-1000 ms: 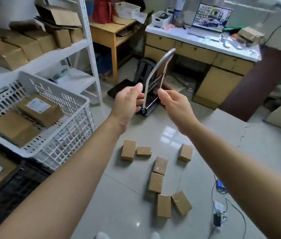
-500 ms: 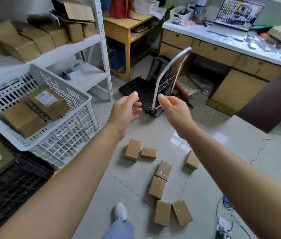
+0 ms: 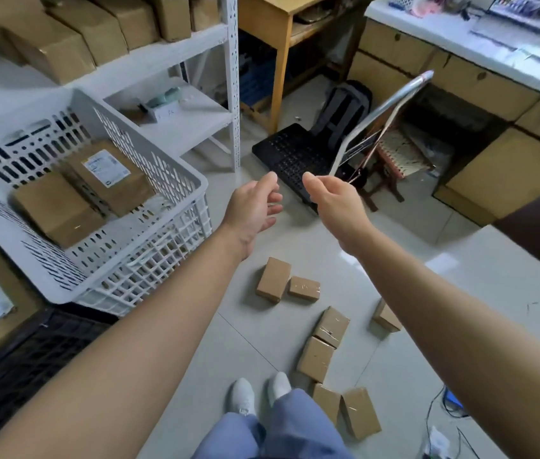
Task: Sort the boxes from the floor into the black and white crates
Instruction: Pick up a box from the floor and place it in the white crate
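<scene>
The left hand (image 3: 251, 207) and the right hand (image 3: 336, 202) reach forward side by side, fingers loosely bent, holding nothing. Seven small boxes (image 3: 315, 358) lie on the floor (image 3: 460, 293) below them. At the left, the white crate (image 3: 149, 260) holds two cartons (image 3: 73, 207), just above the black crate (image 3: 30, 359).

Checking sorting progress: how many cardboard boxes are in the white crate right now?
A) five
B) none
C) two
C: the white crate holds a labelled box and a plain box beside it.
</scene>
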{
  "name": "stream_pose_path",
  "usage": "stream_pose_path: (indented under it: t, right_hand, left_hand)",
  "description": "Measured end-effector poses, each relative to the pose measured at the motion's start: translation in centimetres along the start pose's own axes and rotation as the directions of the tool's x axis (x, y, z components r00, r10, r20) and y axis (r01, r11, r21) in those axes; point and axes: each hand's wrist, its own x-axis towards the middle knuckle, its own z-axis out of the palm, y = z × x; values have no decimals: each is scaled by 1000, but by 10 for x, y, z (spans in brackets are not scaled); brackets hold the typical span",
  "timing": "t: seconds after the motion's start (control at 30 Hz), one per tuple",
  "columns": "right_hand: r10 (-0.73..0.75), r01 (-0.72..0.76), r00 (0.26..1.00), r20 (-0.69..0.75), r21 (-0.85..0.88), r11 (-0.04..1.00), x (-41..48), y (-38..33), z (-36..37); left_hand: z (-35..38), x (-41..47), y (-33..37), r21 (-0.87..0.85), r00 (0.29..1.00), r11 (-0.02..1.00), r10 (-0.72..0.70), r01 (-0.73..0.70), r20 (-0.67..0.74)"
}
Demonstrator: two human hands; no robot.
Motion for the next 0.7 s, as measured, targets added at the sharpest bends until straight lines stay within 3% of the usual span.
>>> stream_pose_path:
  t: [0.2, 0.43, 0.6, 0.7]
  right_hand:
    - [46, -42, 997, 69, -54, 998, 38, 16, 12]
    - [109, -94, 979, 170, -96, 991, 103, 48, 19]
    - [120, -78, 956, 266, -163, 984, 162, 113, 30]
    - [150, -83, 942, 300, -224, 971, 196, 170, 45]
  left_hand:
    - [-2, 24, -8, -17, 999, 1000, -25, 25, -22]
    - [18, 75, -27, -56, 980, 990, -134, 127, -148]
    - [49, 137, -86, -192, 920, 949, -296, 251, -257]
    - [64, 181, -142, -256, 846, 894, -435, 367, -309]
